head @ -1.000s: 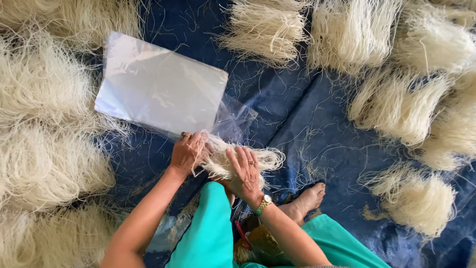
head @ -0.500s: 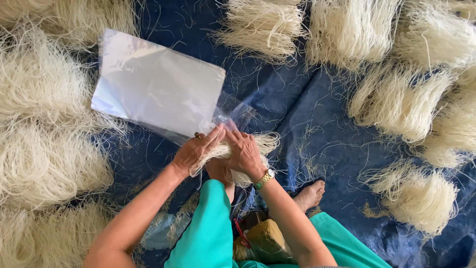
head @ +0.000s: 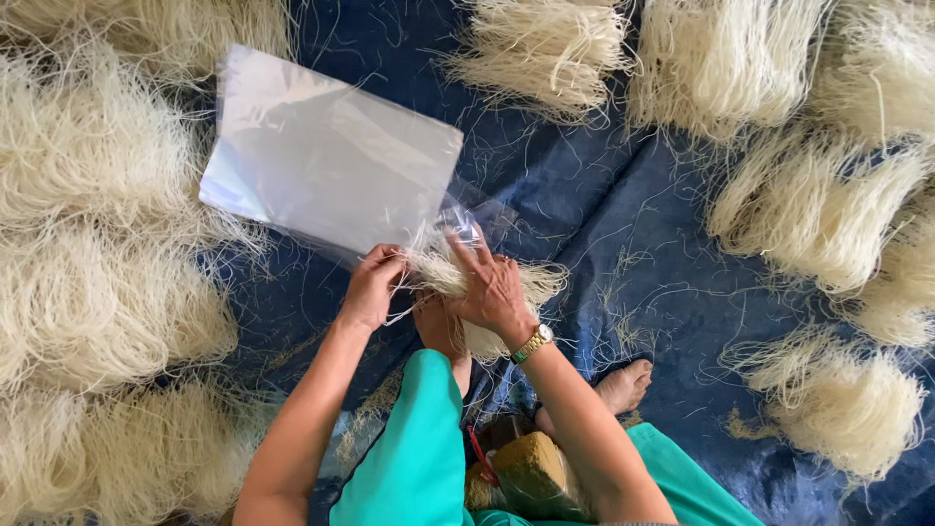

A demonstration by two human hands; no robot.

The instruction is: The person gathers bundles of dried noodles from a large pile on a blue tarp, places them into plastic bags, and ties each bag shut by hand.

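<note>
At centre frame of the head view, the left hand (head: 370, 287) and right hand (head: 492, 282) are both closed on a folded noodle bundle (head: 458, 278), its leading end at the mouth of the clear plastic bag (head: 326, 161). The bundle lies over the person's knee, just below the bag. Progress, as judged: insertion is begun; most of the bundle is outside and the bag is nearly flat. Many loose noodle heaps (head: 97, 292) remain unbagged on both sides. Work surface: a dark blue tarpaulin (head: 623, 234) on the floor, strewn with stray strands. No walls are visible.
</note>
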